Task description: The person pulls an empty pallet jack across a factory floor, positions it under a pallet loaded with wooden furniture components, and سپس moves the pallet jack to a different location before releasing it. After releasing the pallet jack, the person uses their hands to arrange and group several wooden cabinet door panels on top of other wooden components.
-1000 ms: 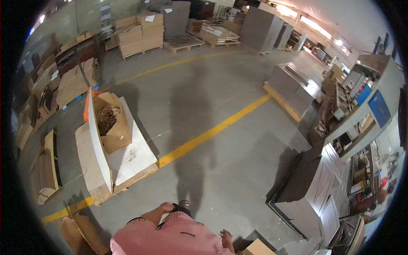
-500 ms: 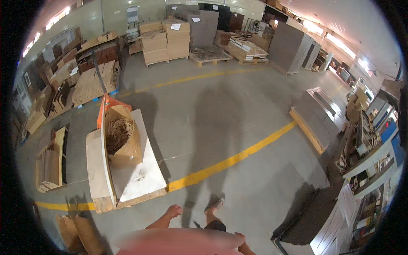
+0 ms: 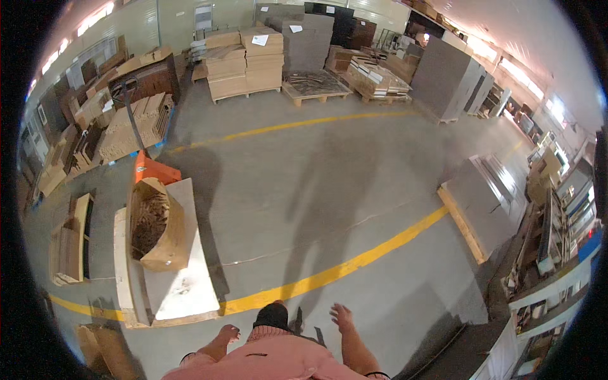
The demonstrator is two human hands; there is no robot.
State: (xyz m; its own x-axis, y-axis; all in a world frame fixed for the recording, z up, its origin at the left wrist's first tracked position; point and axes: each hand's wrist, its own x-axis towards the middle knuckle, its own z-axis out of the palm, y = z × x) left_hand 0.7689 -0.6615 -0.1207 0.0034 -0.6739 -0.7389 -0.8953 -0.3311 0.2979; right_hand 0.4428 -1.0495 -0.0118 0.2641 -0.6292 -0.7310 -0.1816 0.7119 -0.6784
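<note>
Both of my hands hang in front of me over the grey floor, with nothing in them. My left hand (image 3: 229,334) is loosely curled, its fingers a little apart. Out to the right, my right hand (image 3: 342,315) is open with fingers spread. Nearest to the left hand, and apart from it, is a pallet load with a white board (image 3: 190,291) on top. On that board stands an open cardboard carton (image 3: 174,244) full of brown scraps (image 3: 150,221). An orange pallet jack (image 3: 152,170) with a tall dark handle is at the load's far end.
A yellow floor line (image 3: 354,261) crosses ahead of me. A low stack of grey panels (image 3: 484,206) lies on a pallet at right. Stacked brown boards (image 3: 263,63) and tall grey stacks (image 3: 443,79) stand farther off. Another carton (image 3: 104,351) is at lower left.
My right hand has swung forward into view, and my left hand has dropped back toward my body. The pallet load now appears lower and farther left as my view has moved.
</note>
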